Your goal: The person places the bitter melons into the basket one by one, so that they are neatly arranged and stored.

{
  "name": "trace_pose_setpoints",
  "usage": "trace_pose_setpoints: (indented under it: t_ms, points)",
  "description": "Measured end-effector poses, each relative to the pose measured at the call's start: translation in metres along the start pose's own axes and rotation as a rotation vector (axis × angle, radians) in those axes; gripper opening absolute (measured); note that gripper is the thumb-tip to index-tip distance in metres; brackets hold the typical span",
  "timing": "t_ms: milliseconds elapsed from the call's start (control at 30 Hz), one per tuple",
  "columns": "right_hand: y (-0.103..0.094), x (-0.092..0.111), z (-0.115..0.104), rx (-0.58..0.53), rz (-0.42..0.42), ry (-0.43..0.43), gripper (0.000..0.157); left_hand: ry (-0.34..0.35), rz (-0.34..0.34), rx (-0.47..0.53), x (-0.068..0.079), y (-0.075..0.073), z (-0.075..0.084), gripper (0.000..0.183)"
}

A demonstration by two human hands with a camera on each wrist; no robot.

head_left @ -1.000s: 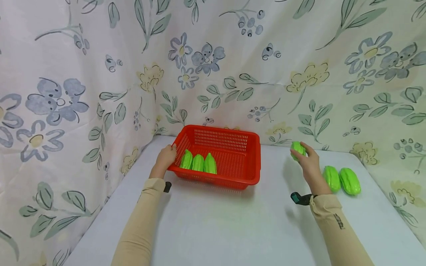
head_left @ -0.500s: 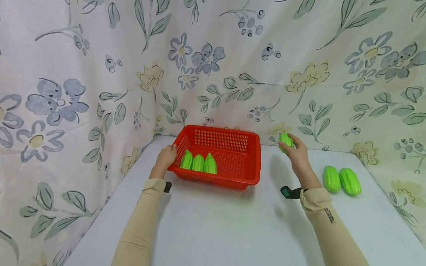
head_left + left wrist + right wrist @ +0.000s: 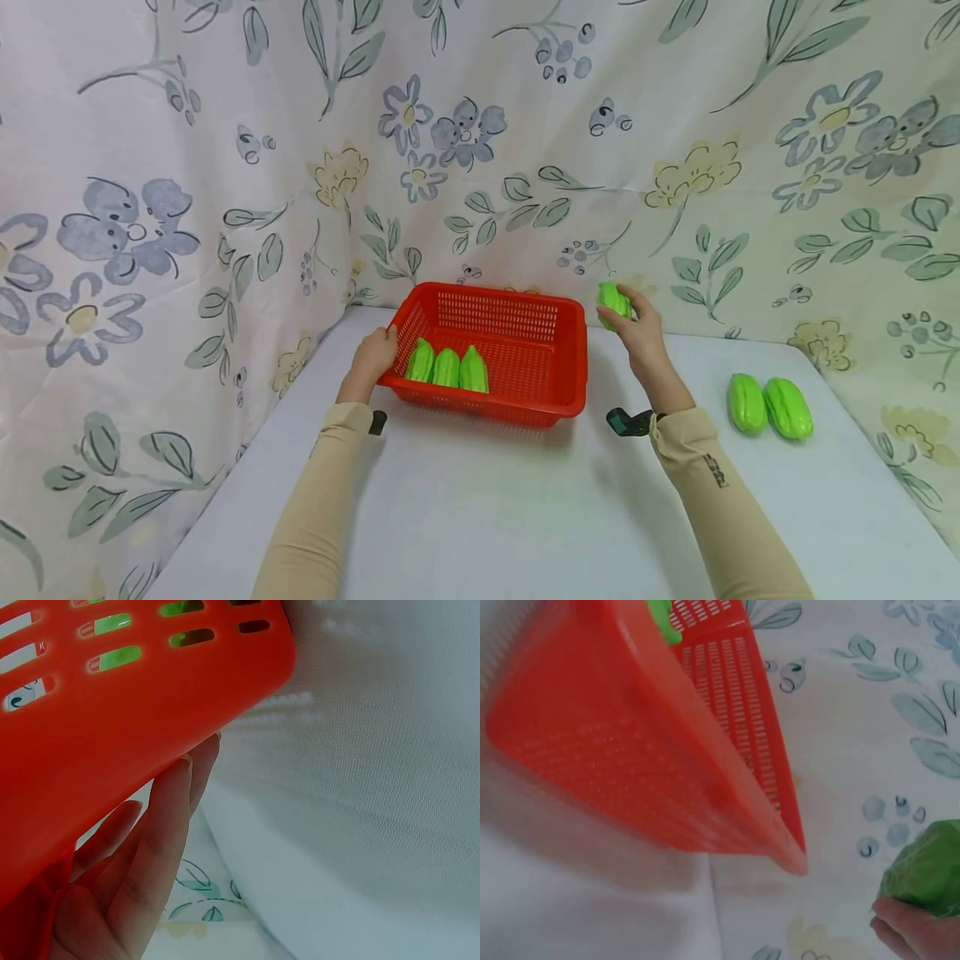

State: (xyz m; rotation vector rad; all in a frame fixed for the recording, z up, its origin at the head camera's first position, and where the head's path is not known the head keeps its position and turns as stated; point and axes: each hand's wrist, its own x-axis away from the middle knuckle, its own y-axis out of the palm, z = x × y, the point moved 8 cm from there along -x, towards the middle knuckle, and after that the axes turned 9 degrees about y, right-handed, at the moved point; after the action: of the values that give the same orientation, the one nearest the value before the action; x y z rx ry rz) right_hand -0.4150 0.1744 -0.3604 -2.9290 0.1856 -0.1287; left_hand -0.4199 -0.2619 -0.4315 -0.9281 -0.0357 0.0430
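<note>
My left hand [image 3: 375, 357] grips the left rim of a red plastic basket [image 3: 525, 407]; in the left wrist view its fingers [image 3: 161, 814] lie along the outside of the basket wall. Three bright green ridged fruits [image 3: 446, 367] stand side by side in the basket's left part. To the right of the basket, raised above the tabletop, my right hand [image 3: 641, 332] holds another green ridged fruit [image 3: 613, 305] between thumb and fingers. That fruit appears at the right edge of the right wrist view, partly cut off.
Two more green ridged fruits [image 3: 768, 407] lie together on the white table [image 3: 480, 517] at the right. A floral curtain [image 3: 510, 167] hangs behind and along the left side. The basket sits near the table's back edge.
My right hand has moved left with the green ridged fruit, coming close to the basket's right side and a little higher. My left hand and the basket have stayed put.
</note>
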Motion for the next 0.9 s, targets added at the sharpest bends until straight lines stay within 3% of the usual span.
trace_pose_setpoints:
  t_ms: [500,900]
  points:
    - [0.050,0.006,-0.021,-0.040,-0.083,-0.024,0.064,0.001,0.000,-0.006,0.000,-0.001,0.001,0.060]
    - [0.083,0.008,-0.026,-0.050,-0.139,-0.015,0.064,0.016,0.004,-0.014,-0.002,0.000,0.001,0.060]
